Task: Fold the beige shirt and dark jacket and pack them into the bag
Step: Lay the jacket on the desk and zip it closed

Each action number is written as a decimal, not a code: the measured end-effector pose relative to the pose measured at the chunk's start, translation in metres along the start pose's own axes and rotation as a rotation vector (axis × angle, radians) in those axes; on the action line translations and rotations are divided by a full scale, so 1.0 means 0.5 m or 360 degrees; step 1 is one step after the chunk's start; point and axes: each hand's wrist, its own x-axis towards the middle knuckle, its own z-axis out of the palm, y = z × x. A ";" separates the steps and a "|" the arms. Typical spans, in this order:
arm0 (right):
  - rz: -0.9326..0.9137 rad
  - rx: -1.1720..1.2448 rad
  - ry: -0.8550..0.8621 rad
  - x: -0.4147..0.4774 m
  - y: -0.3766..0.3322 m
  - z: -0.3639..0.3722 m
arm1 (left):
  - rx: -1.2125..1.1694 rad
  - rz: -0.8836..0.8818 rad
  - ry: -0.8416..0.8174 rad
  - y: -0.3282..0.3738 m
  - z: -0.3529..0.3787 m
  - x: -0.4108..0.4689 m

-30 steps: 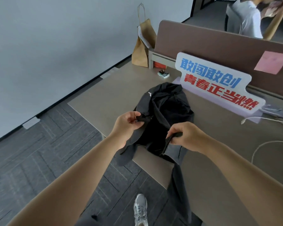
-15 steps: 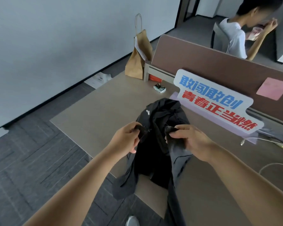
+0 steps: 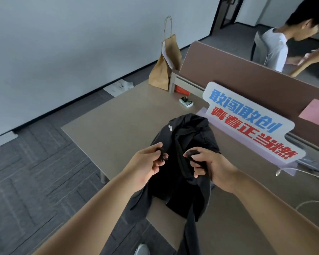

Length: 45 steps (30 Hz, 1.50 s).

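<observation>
Both hands grip the dark jacket [image 3: 190, 137], left hand [image 3: 147, 162] and right hand [image 3: 210, 166] each pinching an edge, the garment lying on the desk [image 3: 118, 122] and spilling over its near edge.

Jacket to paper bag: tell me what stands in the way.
Nothing visible blocks it. Bare desk runs from the jacket to the paper bag at the far corner; a small box lies just right of that line, by the divider.

An office, going by the brown desk divider [image 3: 247, 76] with a pink sticky note [image 3: 315, 112], grey carpet tiles [image 3: 35, 172], a slogan sign [image 3: 247, 122] and white cable [image 3: 278, 173] on the tabletop [image 3: 127, 122].
</observation>
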 end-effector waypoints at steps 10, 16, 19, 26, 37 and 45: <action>-0.0124 -0.0224 -0.0148 -0.029 0.022 0.003 | 0.0032 0.0101 0.0170 -0.064 -0.005 -0.088; -0.0217 -0.0336 -0.0172 -0.039 0.054 0.033 | -0.0123 0.0151 0.0167 -0.100 0.007 -0.143; -0.0160 -0.0142 -0.0270 -0.037 0.072 0.045 | -0.0236 0.0207 0.0137 -0.114 0.004 -0.159; -0.0107 0.0018 -0.0347 -0.042 0.102 0.048 | -0.0182 0.0322 0.0119 -0.143 -0.001 -0.156; 0.0106 0.0362 -0.0139 -0.071 0.072 -0.020 | -0.0067 0.0338 0.0085 -0.145 0.048 -0.129; 0.0021 -0.0129 -0.0121 -0.085 0.084 -0.038 | -0.0043 0.0311 0.0133 -0.150 0.057 -0.123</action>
